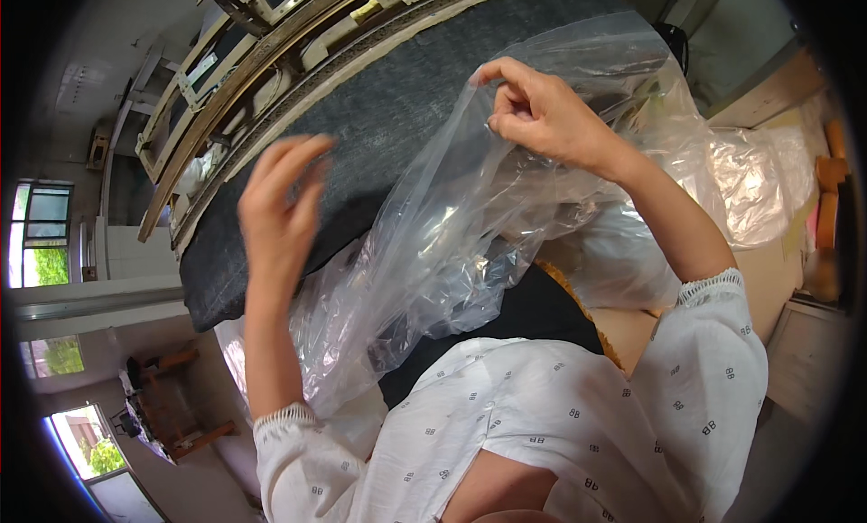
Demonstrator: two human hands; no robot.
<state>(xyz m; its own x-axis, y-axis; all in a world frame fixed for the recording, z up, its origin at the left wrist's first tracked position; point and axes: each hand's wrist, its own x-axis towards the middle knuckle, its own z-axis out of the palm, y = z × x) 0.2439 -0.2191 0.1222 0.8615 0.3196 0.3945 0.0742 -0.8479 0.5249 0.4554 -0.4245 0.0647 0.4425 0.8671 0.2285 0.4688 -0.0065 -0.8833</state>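
Clear plastic bag (433,252): lifted over dark grey cloth (361,135), edge pinched by right hand (542,116). Left hand (280,207): open, fingers spread, empty, just beside the bag. Bag mouth apparently not yet opened; second bag (750,189) lies behind.

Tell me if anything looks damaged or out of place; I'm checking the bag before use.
Nothing stands out. The clear plastic bag is crumpled but shows no visible tear; the right hand pinches its edge, the left hand is open beside it.
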